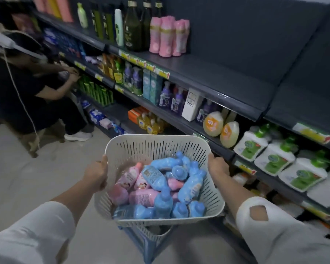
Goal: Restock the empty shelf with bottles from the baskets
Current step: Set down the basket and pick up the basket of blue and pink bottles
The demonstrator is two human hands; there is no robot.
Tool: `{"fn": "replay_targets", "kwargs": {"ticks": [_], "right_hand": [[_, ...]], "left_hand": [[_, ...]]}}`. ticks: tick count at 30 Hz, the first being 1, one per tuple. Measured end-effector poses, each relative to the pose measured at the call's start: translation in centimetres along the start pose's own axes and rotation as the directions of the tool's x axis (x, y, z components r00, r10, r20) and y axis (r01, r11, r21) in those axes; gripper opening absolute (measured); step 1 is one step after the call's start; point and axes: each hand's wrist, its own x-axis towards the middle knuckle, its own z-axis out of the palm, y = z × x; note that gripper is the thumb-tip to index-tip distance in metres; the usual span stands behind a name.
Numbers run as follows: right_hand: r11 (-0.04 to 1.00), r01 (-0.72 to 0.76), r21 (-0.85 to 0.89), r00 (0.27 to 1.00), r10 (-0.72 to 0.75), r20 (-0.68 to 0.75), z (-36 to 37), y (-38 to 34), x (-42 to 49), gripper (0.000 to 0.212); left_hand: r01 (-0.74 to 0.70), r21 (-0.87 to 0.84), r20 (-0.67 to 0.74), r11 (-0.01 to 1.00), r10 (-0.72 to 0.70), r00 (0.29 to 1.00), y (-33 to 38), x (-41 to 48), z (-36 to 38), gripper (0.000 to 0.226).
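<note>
1. Front and centre, the basket (156, 147), with the left hand (96, 176) gripping its left rim and the right hand (216, 165) gripping its right.
2. Inside it, bottles (160, 189) lie piled on one another.
3. Directly below sits a crate (141, 242).
4. Up to the right runs the bare shelf (236, 69), with standing bottles (168, 35) at its left end.
5. Far left, a seated person (27, 88) faces the shelving.

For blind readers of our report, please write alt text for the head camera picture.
The left hand and right hand hold a white basket by its rim, with blue bottles and pink bottles piled inside. On the right, a dark upper shelf is mostly bare. Another person sits at the far left.
</note>
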Motion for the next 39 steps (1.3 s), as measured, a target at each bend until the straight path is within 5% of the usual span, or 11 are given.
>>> {"fn": "replay_targets", "kwargs": {"ticks": [17, 28, 39], "right_hand": [[0.982, 0.160, -0.102, 0.974, -0.140, 0.181, 6.4, -5.0, 7.7, 0.053], [0.883, 0.388, -0.264, 0.901, -0.305, 0.308, 7.0, -7.4, 11.8, 0.055], [0.806, 0.480, -0.346, 0.869, -0.381, 0.317, 7.4, -8.7, 14.3, 0.055]], "left_hand": [[0.089, 0.045, -0.154, 0.995, -0.081, 0.985, -0.1, 1.2, -0.3, 0.068], [0.288, 0.006, -0.292, 0.958, -0.274, 0.916, -4.1, -4.1, 4.7, 0.071], [0.309, 0.029, -0.325, 0.951, -0.283, 0.902, -3.4, -2.7, 5.7, 0.068]]}}
